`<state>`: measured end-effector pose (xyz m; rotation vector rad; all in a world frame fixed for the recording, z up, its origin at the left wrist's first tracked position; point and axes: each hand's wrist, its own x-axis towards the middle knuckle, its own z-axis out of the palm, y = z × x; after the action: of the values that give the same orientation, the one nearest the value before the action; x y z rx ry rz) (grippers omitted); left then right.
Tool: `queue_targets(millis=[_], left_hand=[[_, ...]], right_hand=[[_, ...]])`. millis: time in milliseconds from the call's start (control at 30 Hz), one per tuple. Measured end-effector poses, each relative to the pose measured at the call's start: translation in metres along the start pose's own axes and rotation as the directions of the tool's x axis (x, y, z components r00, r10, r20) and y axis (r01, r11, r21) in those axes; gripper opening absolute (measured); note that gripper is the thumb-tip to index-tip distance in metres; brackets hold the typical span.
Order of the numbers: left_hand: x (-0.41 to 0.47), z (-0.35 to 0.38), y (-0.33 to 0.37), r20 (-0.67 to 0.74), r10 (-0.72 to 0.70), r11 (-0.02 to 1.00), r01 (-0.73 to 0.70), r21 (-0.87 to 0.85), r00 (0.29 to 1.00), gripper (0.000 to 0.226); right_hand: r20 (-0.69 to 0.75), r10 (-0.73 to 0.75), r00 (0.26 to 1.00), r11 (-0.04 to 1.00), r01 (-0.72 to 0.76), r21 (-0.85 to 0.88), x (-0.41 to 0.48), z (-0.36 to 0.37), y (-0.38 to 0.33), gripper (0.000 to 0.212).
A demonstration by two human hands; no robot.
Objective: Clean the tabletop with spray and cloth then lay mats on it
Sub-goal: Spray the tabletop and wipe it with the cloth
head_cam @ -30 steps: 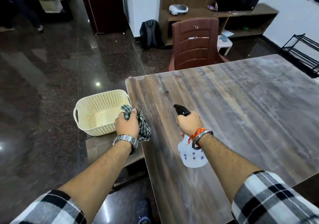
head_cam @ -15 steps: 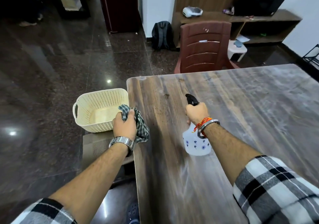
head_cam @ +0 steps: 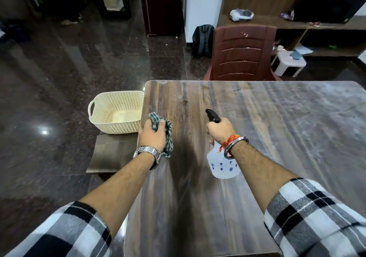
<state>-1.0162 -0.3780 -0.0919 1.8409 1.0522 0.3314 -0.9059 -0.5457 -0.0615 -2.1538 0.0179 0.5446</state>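
The wooden tabletop (head_cam: 277, 137) fills the right half of the view, dusty and streaked. My left hand (head_cam: 151, 135) grips a checked cloth (head_cam: 168, 135) and rests it on the table's left edge. My right hand (head_cam: 219, 130) holds a translucent spray bottle (head_cam: 222, 167) with a black nozzle (head_cam: 212, 115) over the table, nozzle pointing away from me. Brown mats (head_cam: 111, 153) lie on a low stool left of the table.
A cream perforated basket (head_cam: 116, 112) sits on the mats beside the table's left edge. A maroon plastic chair (head_cam: 243, 52) stands at the far side. A backpack (head_cam: 202, 39), a small white stool (head_cam: 289, 62) and a shelf unit (head_cam: 316, 26) lie beyond on the dark glossy floor.
My left hand has moved right with the cloth, from over the basket's edge onto the table's left edge. My right hand has moved the bottle a little farther over the table.
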Motion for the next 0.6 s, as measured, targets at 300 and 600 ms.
queue_targets(millis=[300, 600], left_hand=[[0.010, 0.004, 0.011, 0.042, 0.108, 0.993, -0.110, 0.040, 0.993, 0.035], [0.023, -0.009, 0.010, -0.018, 0.145, 0.989, -0.144, 0.030, 0.989, 0.021]], right_hand=[[-0.031, 0.007, 0.999, 0.997, -0.005, 0.082, 0.007, 0.008, 0.001, 0.019], [-0.048, 0.104, 0.993, 0.978, -0.093, 0.186, 0.027, 0.017, -0.019, 0.016]])
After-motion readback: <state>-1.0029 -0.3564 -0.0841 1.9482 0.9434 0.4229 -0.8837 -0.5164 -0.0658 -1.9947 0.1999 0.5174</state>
